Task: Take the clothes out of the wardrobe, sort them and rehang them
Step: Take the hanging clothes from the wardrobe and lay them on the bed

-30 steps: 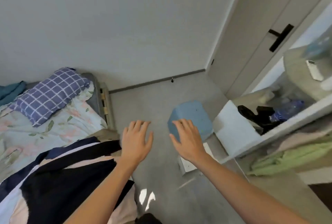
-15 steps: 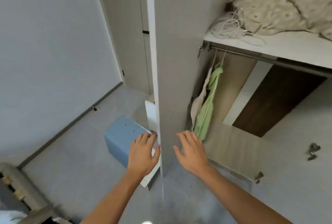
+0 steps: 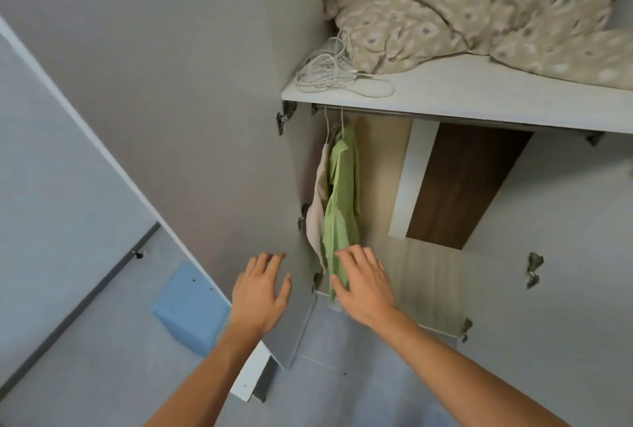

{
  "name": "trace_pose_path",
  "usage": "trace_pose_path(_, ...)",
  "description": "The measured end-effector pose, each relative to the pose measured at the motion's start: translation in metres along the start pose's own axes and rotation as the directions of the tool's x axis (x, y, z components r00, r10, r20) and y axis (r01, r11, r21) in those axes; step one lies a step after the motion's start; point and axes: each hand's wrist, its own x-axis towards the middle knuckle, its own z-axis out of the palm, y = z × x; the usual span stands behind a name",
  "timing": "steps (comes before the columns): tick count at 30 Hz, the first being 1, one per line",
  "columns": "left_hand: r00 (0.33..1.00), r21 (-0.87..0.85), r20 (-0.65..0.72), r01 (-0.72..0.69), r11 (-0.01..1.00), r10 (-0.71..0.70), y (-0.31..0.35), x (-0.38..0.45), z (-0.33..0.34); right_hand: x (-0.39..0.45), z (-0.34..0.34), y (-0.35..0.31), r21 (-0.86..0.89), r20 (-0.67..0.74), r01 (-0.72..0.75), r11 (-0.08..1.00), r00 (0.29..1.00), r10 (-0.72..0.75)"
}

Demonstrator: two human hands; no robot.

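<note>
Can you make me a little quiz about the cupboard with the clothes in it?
1. True or false: the green shirt hangs from the rail.
2. Which hand is nearer the green shirt? A) left hand B) right hand
3. Fill in: on the shelf, beside the patterned bedding, lies a coil of white ____.

Key: 1 true. 2 B; its fingers overlap the shirt's lower edge, though whether they touch is unclear. 3 cord.
</note>
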Motion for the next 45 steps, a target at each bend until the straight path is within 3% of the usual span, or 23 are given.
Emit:
trace_pose_path(10,0.998,0.001,0.050,0.025,1.000,-0.025,0.023,0.092,0.028,0.085,-0.002,0.059,-0.043,0.031,-0.004,0.999,1.000,0.006)
trace_pose_path(25,0.992,-0.129,0.122,0.032,0.991,-0.016,0.029,0.318,0.083,0.271,0.004,0.112,-0.146,0.143,-0.051,0.988,0.987,0.072)
trace_pose_path(36,0.939,-0.073,0.342,0.055,0.996,-0.027,0.023,0.375,0.121,0.330,0.025,0.128,-0.117,0.277,-0.070,0.991,0.956,0.101)
trace_pose_path(42,0.936,-0.098,0.348,0.087,0.991,-0.048,0.028,0.391,0.131,0.334,0.024,0.160,-0.125,0.234,-0.168,0.978,0.953,0.193)
trace_pose_path(45,0.942,-0.113,0.327,0.124,0.986,-0.081,0.034,0.403,0.135,0.343,0.022,0.157,-0.053,0.231,-0.111,0.992,0.966,0.121)
